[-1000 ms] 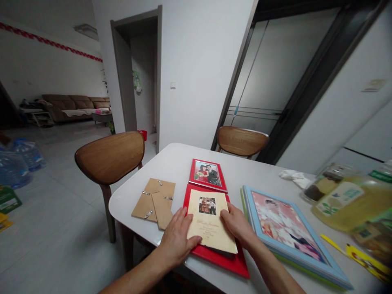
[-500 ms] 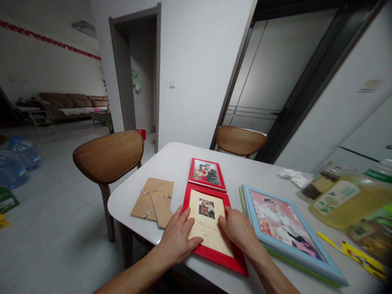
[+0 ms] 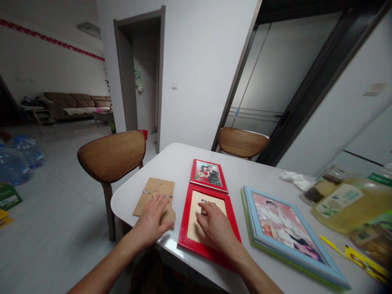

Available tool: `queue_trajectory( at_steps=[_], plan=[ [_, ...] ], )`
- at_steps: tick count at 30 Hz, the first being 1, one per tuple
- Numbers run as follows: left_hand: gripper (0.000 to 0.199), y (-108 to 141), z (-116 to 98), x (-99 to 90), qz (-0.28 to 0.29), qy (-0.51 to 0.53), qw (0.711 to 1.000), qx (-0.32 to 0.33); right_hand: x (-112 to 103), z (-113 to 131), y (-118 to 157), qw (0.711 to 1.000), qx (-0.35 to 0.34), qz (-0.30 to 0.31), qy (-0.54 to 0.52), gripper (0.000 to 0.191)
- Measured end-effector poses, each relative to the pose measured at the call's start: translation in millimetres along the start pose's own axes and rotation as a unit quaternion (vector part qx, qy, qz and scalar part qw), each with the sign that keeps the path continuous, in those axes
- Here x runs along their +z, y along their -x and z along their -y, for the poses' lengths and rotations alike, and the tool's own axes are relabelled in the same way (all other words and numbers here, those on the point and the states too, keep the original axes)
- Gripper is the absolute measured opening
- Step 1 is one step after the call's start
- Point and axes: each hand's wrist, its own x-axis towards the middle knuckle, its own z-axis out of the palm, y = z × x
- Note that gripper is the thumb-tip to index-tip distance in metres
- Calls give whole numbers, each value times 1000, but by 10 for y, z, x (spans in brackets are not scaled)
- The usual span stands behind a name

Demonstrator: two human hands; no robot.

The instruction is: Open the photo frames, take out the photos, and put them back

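My left hand (image 3: 153, 218) rests with its fingers spread over the brown backing board (image 3: 147, 183), which has metal clips and a stand flap. Over the larger red frame (image 3: 191, 244) is my right hand (image 3: 214, 224), fingers apart and nothing held; it partly hides the cream insert (image 3: 196, 204) and its small picture. Touching that frame's far edge lies a smaller red frame (image 3: 208, 173) with a photo of two people. To the right, a light blue frame (image 3: 284, 228) with a pink photo lies on top of a green-edged one.
On the white table (image 3: 174, 159), a large bottle of yellow liquid (image 3: 343, 204), jars, a white cloth (image 3: 294, 179) and a yellow item (image 3: 364, 261) stand or lie at the right. Wooden chairs (image 3: 113, 157) border the table's far and left sides.
My left hand has let go of the larger red frame and moved left onto the backing board. My right hand has left the frame's right edge and moved over its insert.
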Motion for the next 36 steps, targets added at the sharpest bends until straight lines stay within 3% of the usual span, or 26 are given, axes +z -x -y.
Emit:
queue_trajectory(
  at_steps=[3,5,10,14,17,20,23,26,29,36],
  plan=[
    [59,112,396,-111,5,-66,992,-105,156,357,-107,999,-51,0,-15,34],
    [61,170,548,-127,15,-84,989,-125,290,576,-185,998,-57,20,0,39],
    [56,224,625,-63,-4,-78,993,-87,539,801,-324,998,-17,57,-21,42],
    [59,186,597,-56,-26,-90,994,-52,424,772,-348,995,3,15,-101,50],
    [58,108,446,-120,-50,-106,993,3,121,727,-295,989,-18,-43,-142,48],
    [58,15,127,-171,-70,-114,989,64,-226,582,-127,984,-48,-92,-143,39],
    [63,-56,-259,-86,-29,-107,988,106,-428,287,152,989,-27,-94,-112,32],
    [68,-94,-560,127,39,-77,989,124,-440,-51,444,992,22,-95,-80,30],
    [68,-114,-711,331,74,-48,988,129,-372,-288,630,993,56,-81,-57,30],
    [42,-145,-658,461,64,-32,991,115,-177,-402,620,997,48,-47,-29,32]
  ],
)
